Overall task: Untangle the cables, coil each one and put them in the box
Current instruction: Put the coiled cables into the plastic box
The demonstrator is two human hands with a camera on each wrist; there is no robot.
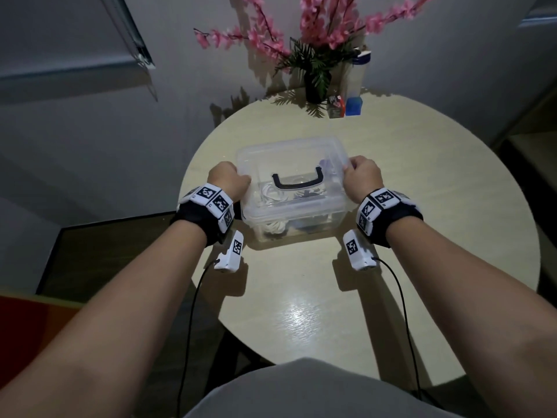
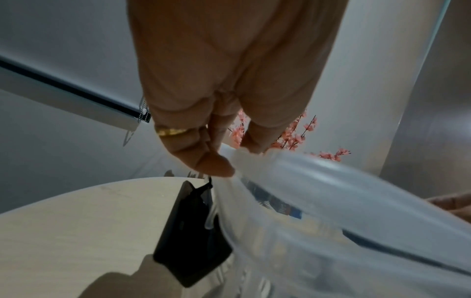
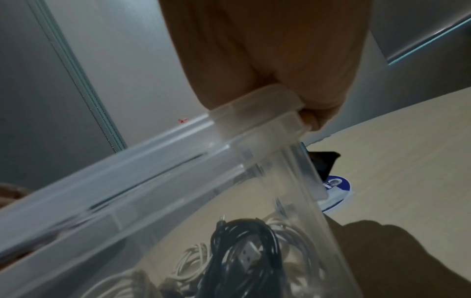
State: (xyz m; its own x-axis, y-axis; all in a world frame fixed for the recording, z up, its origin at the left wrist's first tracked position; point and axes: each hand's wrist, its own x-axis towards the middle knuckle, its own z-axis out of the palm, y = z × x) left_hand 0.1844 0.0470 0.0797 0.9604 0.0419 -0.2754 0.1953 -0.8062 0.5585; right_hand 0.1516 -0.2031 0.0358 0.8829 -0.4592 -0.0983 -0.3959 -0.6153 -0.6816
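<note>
A: Clear plastic box (image 1: 297, 218) is sitting between both hands, long axis running left to right, lid (image 1: 289, 164) on top.
B: Grips?
A: Left hand (image 1: 227, 179) is curling fingers over the lid's left end; right hand (image 1: 361, 176) is pinching the side clip (image 3: 257, 113) at its end. Both equally near.
B: Cables?
A: Black cable (image 3: 244, 252) and white cable (image 3: 193, 262) are lying inside, below the right hand. Probably closing the lid.

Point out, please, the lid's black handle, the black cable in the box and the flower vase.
black handle (image 1: 297, 181): head view, middle of the grip.
black cable (image 3: 244, 238): right wrist view, top of the coil.
flower vase (image 1: 313, 86): head view, dark body.
</note>
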